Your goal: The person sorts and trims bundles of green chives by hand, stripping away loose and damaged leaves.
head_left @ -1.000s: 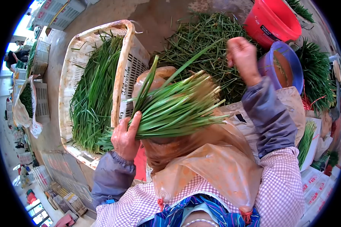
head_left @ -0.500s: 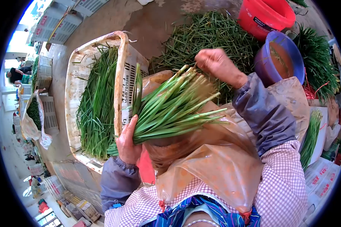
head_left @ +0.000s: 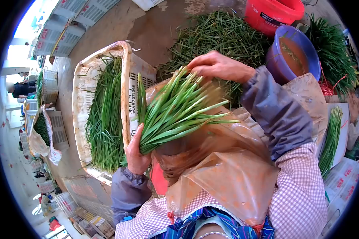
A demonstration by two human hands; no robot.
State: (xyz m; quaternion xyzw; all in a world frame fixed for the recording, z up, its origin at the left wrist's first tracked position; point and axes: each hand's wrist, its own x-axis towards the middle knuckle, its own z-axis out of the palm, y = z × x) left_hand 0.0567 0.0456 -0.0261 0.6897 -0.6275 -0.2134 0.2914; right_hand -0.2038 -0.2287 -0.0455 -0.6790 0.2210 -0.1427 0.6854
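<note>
My left hand [head_left: 137, 153] is wrapped round the leafy part of a bunch of garlic chives [head_left: 175, 115], whose pale stalk ends fan out up and to the right. At the upper stalk ends, my right hand [head_left: 223, 67] has its thumb and fingers closed on the tip of a stalk. The bunch lies above my brown plastic apron [head_left: 227, 175]. Just left of it stands a white plastic crate [head_left: 127, 87] holding more garlic chives [head_left: 105, 119] laid lengthwise.
A heap of loose green leaves [head_left: 223, 38] covers the floor ahead. To its right are a red bucket [head_left: 267, 18] and a purple basin [head_left: 273, 59] of brownish water. Further bundles [head_left: 331, 139] lie at the right. Another person [head_left: 24, 89] is far left.
My right hand has come down and left from above the bunch to its stalk ends, and its fingers have met a stalk. My left hand keeps its hold on the bunch.
</note>
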